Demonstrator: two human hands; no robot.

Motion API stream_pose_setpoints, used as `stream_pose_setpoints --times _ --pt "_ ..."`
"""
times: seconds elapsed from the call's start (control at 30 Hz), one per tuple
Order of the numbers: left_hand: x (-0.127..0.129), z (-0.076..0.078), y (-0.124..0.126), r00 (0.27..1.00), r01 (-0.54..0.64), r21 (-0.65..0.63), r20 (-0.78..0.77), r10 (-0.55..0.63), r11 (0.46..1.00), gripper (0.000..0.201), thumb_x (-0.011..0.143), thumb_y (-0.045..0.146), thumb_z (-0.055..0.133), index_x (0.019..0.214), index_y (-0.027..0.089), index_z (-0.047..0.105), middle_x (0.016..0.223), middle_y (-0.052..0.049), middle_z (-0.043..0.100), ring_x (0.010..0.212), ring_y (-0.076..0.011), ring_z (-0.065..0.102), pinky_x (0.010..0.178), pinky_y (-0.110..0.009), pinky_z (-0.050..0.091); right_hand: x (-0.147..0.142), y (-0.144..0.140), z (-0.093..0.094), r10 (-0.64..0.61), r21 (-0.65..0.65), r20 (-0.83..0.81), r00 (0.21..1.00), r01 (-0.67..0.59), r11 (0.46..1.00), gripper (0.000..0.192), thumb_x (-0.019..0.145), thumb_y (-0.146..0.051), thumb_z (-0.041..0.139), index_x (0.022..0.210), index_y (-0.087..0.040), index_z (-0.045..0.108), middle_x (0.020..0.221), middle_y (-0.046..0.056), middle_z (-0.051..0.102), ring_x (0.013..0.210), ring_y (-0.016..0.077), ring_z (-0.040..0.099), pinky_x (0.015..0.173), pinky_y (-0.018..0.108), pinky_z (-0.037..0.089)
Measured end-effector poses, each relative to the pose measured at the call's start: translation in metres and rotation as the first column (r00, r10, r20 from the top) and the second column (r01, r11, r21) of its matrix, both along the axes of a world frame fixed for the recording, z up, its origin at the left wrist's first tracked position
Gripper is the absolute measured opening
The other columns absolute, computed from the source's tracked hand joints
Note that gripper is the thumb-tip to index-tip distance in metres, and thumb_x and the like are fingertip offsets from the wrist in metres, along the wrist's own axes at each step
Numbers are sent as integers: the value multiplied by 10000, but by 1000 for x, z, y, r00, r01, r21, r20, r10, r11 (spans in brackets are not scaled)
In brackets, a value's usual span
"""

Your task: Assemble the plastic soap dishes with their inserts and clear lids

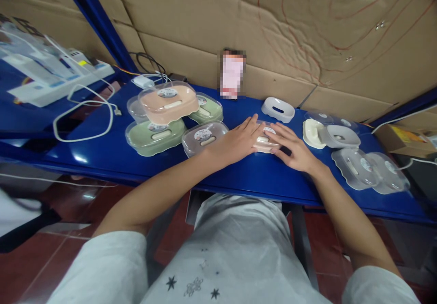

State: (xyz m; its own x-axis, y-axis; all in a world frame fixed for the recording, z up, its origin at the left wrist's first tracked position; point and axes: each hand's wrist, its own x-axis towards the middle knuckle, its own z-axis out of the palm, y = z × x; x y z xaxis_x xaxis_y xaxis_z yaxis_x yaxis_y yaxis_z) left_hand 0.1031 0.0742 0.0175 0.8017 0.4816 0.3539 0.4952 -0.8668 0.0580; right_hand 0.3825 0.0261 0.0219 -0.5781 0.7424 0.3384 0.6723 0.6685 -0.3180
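Note:
A pink soap box (264, 145) with a clear lid and a round label sits on the blue table in front of me. My left hand (241, 139) lies flat over its left end, fingers straight and close together. From the other side, my right hand (295, 148) rests on the lid with fingers spread and its thumb near the box's front edge. Both hands hide parts of the box. Close to my left wrist is a grey lidded soap box (196, 139). A bare grey-white soap dish (278, 109) stands behind my right hand.
At left, a pink lidded box (169, 103) is stacked above a green one (155, 138), with another green box (205, 108) behind. Cream dish parts (313, 134) and clear lids (357, 169) lie right. A phone (232, 74) leans on cardboard. A cable (83, 138) loops near a power strip (64, 81).

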Motion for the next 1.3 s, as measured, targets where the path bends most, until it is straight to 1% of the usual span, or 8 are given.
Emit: stream_pose_setpoints --times 0.17,0.33,0.5,0.6,0.77,0.9,1.1,1.3 --pt "1 10 -4 995 -44 -5 -91 43 999 755 1058 275 697 1675 22 343 1726 -341 367 1648 -400 370 1321 -516 375 -4 -2 3 -49 -58 19 999 50 997 620 1083 -467 593 1682 -448 435 1789 -37 371 1685 351 296 1361 706 282" --pt "2 12 -5 988 -93 10 -122 93 996 746 1056 258 688 1678 11 357 1734 -347 348 1651 -400 365 1319 -497 376 -5 0 -4 -92 -45 51 994 94 995 689 1058 -529 632 1701 -426 409 1841 -21 239 1711 370 201 1368 703 241" --pt "3 17 -9 988 -103 98 -101 113 990 743 1049 247 673 1695 63 355 1764 -325 301 1640 -430 379 1322 -610 324 -3 6 -14 -106 -7 18 994 107 994 662 1063 -546 619 1682 -375 462 1826 52 296 1690 356 284 1361 667 290" --pt "8 25 -19 998 -19 190 -56 30 982 764 1036 232 686 1717 146 352 1795 -279 267 1630 -437 390 1313 -669 293 1 10 -18 -112 65 -21 993 113 991 615 1054 -538 631 1624 -319 551 1759 103 432 1650 365 372 1337 676 337" --pt "19 29 -39 973 226 311 -24 -230 923 567 1056 284 663 1608 219 546 1656 -165 543 1510 -338 541 1248 -506 412 -3 15 -20 -220 90 10 975 218 972 596 1066 -499 581 1645 -376 512 1722 65 481 1617 376 407 1305 710 369" --pt "22 23 -43 957 276 338 -9 -290 900 452 1069 264 611 1519 221 632 1480 -116 675 1387 -304 613 1194 -471 432 -26 15 -18 -330 67 47 943 326 943 656 1072 -429 550 1708 -412 392 1734 57 446 1627 380 368 1272 708 416" --pt "21 23 -35 978 184 328 29 -204 927 385 1089 240 546 1455 179 651 1423 -161 672 1307 -319 628 1096 -478 429 -32 28 -12 -232 56 -50 971 235 970 626 1122 -433 414 1734 -352 307 1764 76 404 1644 282 382 1328 577 392" --pt "19 18 -29 998 64 258 -28 -59 964 269 1100 290 540 1267 144 691 1139 -133 709 1080 -319 694 999 -472 429 15 57 -26 -546 111 56 836 538 835 705 1074 -518 464 1678 -159 412 1728 233 435 1615 445 383 1277 776 276"
